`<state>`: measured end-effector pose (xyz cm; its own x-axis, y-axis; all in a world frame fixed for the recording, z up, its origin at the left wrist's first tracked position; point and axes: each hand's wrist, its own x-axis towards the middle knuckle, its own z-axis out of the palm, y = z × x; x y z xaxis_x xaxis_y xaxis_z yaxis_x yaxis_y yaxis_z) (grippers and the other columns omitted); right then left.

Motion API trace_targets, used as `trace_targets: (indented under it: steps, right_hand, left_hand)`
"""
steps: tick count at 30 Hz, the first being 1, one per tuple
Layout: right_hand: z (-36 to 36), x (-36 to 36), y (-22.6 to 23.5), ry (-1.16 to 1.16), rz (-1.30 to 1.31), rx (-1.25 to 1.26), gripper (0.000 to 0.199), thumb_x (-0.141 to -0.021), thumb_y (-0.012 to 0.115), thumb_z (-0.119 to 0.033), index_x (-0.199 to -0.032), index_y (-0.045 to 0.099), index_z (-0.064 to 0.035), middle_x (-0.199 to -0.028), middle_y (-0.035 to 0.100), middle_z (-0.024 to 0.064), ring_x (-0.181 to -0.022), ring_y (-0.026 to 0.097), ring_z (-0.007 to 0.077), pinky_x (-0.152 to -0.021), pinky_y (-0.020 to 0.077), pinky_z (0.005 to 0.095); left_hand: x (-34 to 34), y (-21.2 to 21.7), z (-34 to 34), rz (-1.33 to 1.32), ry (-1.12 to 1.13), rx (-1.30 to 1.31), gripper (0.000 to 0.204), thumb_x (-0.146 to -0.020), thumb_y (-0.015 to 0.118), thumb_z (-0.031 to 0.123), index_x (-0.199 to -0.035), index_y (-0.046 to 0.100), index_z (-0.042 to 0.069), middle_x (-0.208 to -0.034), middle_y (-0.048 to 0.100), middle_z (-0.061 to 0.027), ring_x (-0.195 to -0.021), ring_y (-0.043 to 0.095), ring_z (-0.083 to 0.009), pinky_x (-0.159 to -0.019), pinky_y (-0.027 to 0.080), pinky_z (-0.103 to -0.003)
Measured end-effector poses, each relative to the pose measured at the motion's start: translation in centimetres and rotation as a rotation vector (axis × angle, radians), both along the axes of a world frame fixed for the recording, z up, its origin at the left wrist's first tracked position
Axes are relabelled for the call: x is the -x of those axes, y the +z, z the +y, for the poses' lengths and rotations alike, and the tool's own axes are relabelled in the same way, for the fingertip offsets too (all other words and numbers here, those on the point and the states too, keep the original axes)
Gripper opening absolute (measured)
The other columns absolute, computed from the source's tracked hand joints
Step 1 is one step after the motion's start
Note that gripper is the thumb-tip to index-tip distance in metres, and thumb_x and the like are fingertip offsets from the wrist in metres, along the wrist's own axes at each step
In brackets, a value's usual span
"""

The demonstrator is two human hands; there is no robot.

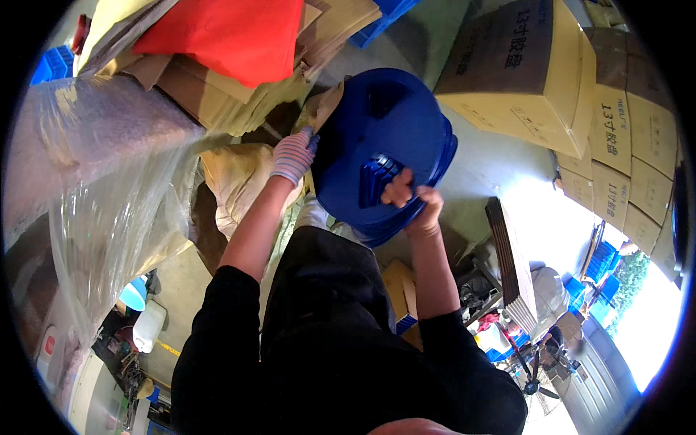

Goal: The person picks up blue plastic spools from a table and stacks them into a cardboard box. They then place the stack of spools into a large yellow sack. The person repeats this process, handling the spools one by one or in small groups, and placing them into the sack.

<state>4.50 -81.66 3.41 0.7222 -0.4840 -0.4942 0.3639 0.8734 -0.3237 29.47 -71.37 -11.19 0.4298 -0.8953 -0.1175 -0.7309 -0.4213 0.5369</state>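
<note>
A stack of round, dark blue plastic discs (348, 196) tilts in front of my legs, with cut-out openings through it. My right hand (422, 205), bare, is closed on the stack: its fingers come through one opening, and the palm lies at the right rim. A striped knit glove covers my left hand (293, 156). Its fingers are closed at the left side of the discs, on the edge of a tan sack-like sheet (325, 109); the exact grip is partly hidden. Crumpled tan sacking (235, 181) lies left of that hand.
Flattened cardboard (196, 94) with a red sheet (232, 36) on it stands ahead to the left, beside a film-wrapped stack (101, 123). Cartons (507, 109) are piled at the right. Folded cardboard (511, 264) and a fan (533, 384) stand at the lower right.
</note>
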Motion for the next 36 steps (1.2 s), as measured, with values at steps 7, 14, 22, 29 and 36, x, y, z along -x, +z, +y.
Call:
trace_targets:
  steps: [7,14,22,29,36]
  right_hand:
    - [3.9,-3.2,-5.6,0.296,0.352,0.108,0.021,-0.07,0.066,-0.015,-0.085,0.059,-0.0016,-0.07,0.06,0.0088,-0.063,0.057,0.0207,-0.068,0.0459,0.0333]
    - [6.8,-5.1,-5.7,0.413,0.417,0.085,0.024,-0.071,0.07,-0.008,-0.093,0.061,-0.0027,-0.075,0.06,0.0051,-0.065,0.059,0.0178,-0.064,0.0465,0.0304]
    - [3.7,-6.8,-12.1,0.542,0.651,0.103,0.012,-0.076,0.071,-0.012,-0.077,0.071,-0.0001,-0.075,0.069,0.0097,-0.068,0.064,0.0173,-0.067,0.0483,0.03]
    - [11.5,-7.0,-13.9,0.294,0.896,0.491,0.037,-0.071,0.071,-0.02,-0.098,0.065,0.0039,-0.086,0.069,0.0131,-0.077,0.065,0.024,-0.072,0.0501,0.0353]
    - [10.9,-10.1,-19.4,0.413,1.137,0.983,0.041,-0.077,0.069,-0.033,-0.101,0.064,-0.0001,-0.098,0.067,0.0228,-0.099,0.064,0.0357,-0.085,0.0498,0.0406]
  left_hand:
    - [7.0,1.3,1.4,0.241,0.075,-0.102,0.025,-0.08,0.061,0.024,-0.099,0.056,0.008,-0.078,0.063,-0.0198,-0.076,0.061,-0.0394,-0.065,0.047,-0.047]
    - [5.8,1.0,3.1,0.371,0.324,-0.173,0.017,-0.091,0.054,0.021,-0.095,0.055,0.005,-0.075,0.061,-0.0243,-0.074,0.058,-0.0458,-0.061,0.045,-0.049]
    - [7.8,2.9,5.7,0.189,0.195,0.06,0.021,-0.09,0.062,0.025,-0.08,0.058,0.007,-0.066,0.058,-0.0184,-0.059,0.057,-0.0389,-0.053,0.044,-0.045]
    - [6.3,2.2,5.3,0.259,0.247,-0.007,0.017,-0.09,0.06,0.02,-0.08,0.055,0.007,-0.054,0.051,-0.0176,-0.049,0.048,-0.0388,-0.047,0.037,-0.046]
    - [5.9,5.9,6.6,0.262,0.065,0.056,0.021,-0.092,0.056,0.027,-0.083,0.051,0.008,-0.059,0.056,-0.0171,-0.058,0.058,-0.0385,-0.052,0.044,-0.046]
